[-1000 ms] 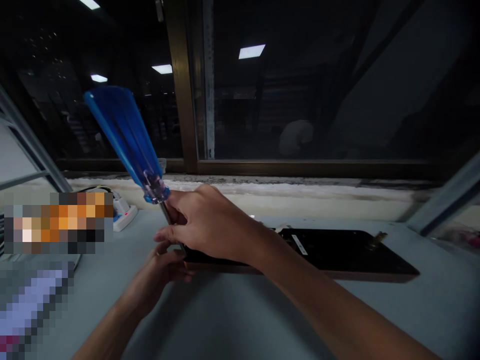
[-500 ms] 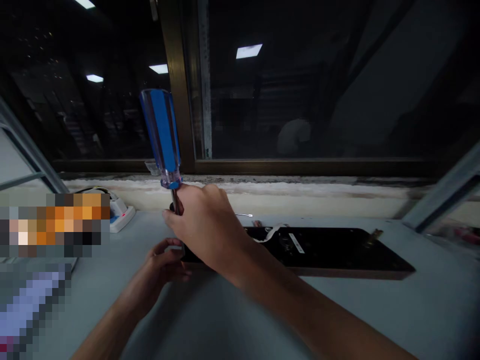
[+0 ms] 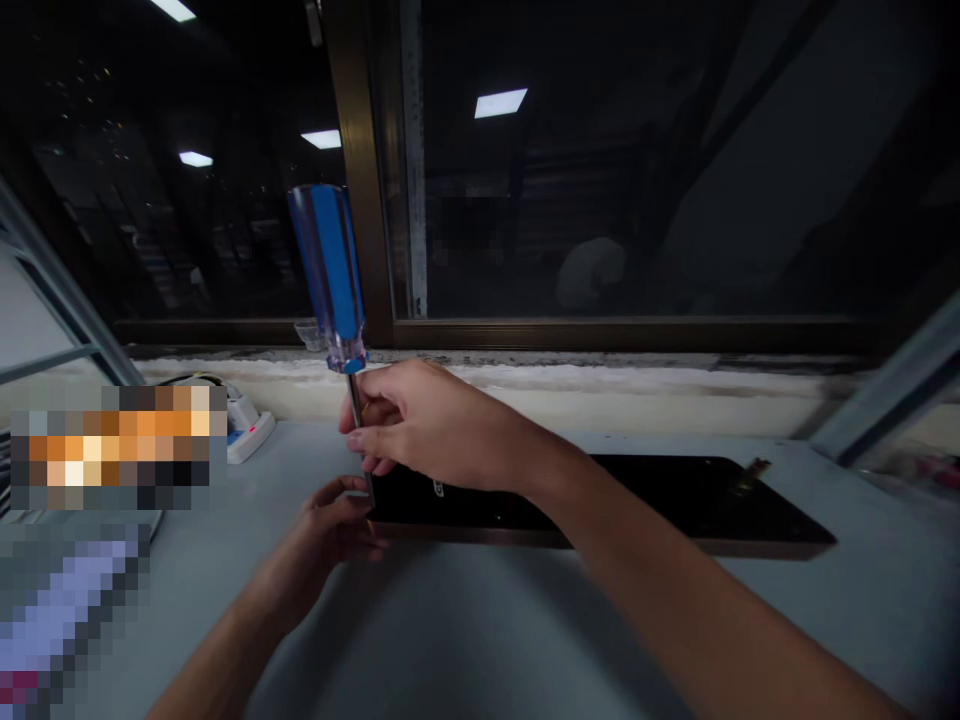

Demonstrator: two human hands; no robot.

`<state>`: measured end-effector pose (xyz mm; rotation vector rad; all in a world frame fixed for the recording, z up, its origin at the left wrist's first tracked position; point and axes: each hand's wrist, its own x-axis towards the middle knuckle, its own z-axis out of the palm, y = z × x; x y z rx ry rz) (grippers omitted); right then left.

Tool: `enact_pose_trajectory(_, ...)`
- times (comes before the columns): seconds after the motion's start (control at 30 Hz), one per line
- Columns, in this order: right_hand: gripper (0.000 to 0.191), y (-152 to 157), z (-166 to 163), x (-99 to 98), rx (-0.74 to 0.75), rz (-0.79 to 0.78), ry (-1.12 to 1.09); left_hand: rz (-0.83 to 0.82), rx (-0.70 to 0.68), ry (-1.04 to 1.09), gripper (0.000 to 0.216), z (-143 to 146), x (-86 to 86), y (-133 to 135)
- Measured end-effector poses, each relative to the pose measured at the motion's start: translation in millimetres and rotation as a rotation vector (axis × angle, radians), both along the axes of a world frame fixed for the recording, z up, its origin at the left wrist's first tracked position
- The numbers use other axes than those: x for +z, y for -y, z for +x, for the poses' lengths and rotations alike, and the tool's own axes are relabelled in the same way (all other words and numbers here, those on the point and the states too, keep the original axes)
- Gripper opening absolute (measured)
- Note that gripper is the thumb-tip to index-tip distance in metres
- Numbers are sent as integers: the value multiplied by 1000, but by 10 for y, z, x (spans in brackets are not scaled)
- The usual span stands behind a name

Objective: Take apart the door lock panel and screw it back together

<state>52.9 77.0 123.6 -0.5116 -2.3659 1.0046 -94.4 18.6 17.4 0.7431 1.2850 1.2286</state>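
Note:
A screwdriver (image 3: 335, 265) with a clear and blue handle stands nearly upright, tilted slightly left. My right hand (image 3: 427, 425) pinches its metal shaft below the handle, thumb and fingers closed round it. The shaft runs down to the left end of a long, flat black panel (image 3: 660, 490) with a brownish side edge; whether the tip sits in a screw is too dark to tell. My left hand (image 3: 334, 520) holds that left end, its thumb and fingers curled around the corner beside the shaft. My right hand and forearm hide much of the panel's middle.
A small brass-coloured piece (image 3: 752, 477) stands up at the panel's right end. On the left are a white power strip (image 3: 253, 437) with cables and blurred-out items. Behind the blue-grey table (image 3: 480, 640) are a rough sill, a small clear cup (image 3: 309, 334) and a dark window.
My right hand has turned and its fingers have shifted round the screwdriver shaft, with the forearm moving right and up. A white strip on the panel is now hidden. My left hand stays in place.

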Motion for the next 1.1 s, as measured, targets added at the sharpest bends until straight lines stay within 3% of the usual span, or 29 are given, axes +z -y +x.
enact_pose_trajectory(0.07, 6, 19, 8, 3, -20, 54, 1, -1, 1, -11, 27, 5, 6, 5)
enact_pose_trajectory(0.2, 24, 72, -45, -33, -206, 250, -34, -9, 4, -32, 26, -4, 1, -1)
enact_pose_trajectory(0.3, 32, 91, -90, -80, -305, 282, -40, -10, -8, -47, 27, -24, -20, -19)
enact_pose_trajectory(0.5, 29, 91, -128, -126, -356, 340, -30, -14, -14, -41, 24, -38, -46, -42)
enact_pose_trajectory(0.7, 13, 143, -198, -169, -577, 463, 35, -24, 5, -34, 21, -28, -35, -26)
enact_pose_trajectory(0.77, 17, 158, -221, -183, -626, 506, 59, -29, 11, -36, 20, -26, -30, -20)
enact_pose_trajectory(1.1, 40, 129, -248, -118, -574, 405, 206, -41, -2, -48, 17, -36, -30, -25)
